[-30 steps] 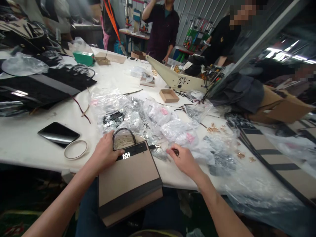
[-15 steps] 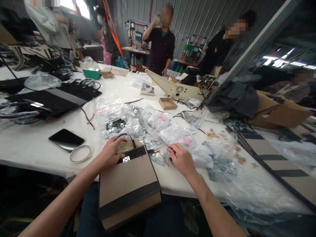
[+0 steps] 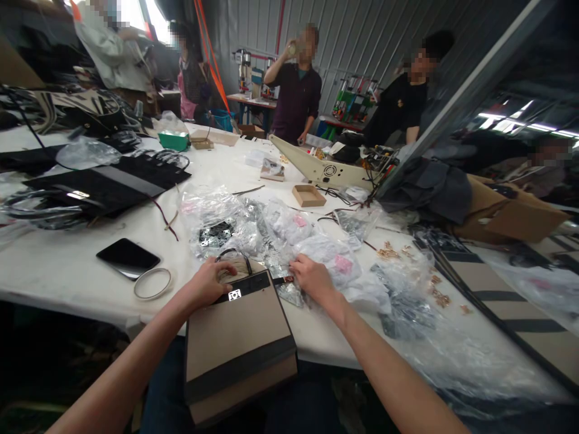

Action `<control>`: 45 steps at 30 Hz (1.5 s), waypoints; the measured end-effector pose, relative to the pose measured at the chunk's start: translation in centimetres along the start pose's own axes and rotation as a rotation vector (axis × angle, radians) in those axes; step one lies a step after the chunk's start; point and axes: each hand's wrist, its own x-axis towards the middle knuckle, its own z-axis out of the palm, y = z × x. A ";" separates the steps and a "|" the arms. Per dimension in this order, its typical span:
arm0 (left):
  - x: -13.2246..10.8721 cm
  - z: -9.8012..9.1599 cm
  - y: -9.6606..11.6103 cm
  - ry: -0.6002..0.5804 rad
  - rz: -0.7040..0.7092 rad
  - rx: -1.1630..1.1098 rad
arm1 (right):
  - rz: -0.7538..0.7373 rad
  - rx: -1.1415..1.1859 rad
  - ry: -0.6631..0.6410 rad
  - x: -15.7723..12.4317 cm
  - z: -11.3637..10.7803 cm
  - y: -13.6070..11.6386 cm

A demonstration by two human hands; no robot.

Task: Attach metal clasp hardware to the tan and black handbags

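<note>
A tan handbag (image 3: 235,337) with a black band and a small metal clasp (image 3: 234,295) lies across the table's near edge and my lap. My left hand (image 3: 208,283) rests on the bag's top by its dark handle, fingers curled over the opening. My right hand (image 3: 311,277) is closed by the bag's black strap end (image 3: 284,280), among clear plastic bags of small metal parts (image 3: 253,232). What its fingers pinch is hidden.
A black phone (image 3: 128,256) and a thin ring (image 3: 152,283) lie left of the bag. Black bags (image 3: 104,187) lie at the far left. A small cardboard box (image 3: 309,194), a cream machine part (image 3: 323,169) and gold fittings (image 3: 391,253) lie further off. Several people stand behind the white table (image 3: 54,265).
My right hand has moved left from the plastic bags to the strap end beside the handbag. My left hand has slid onto the bag's top. The camera has tilted up slightly.
</note>
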 end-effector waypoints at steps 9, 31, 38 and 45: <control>-0.2 0.1 -0.4 0.011 -0.005 -0.061 | 0.026 0.177 0.238 0.1 1.2 0.5; -1.2 1.0 -1.4 0.156 -0.096 0.031 | -0.168 0.491 0.189 -1.7 -5.5 -10.3; -3.9 1.5 -1.2 0.391 -0.045 0.046 | -0.389 -0.010 -0.088 -1.9 -3.1 -13.0; -7.3 0.3 -4.3 0.374 0.056 -0.390 | -0.203 0.537 0.001 -1.5 -1.8 -12.0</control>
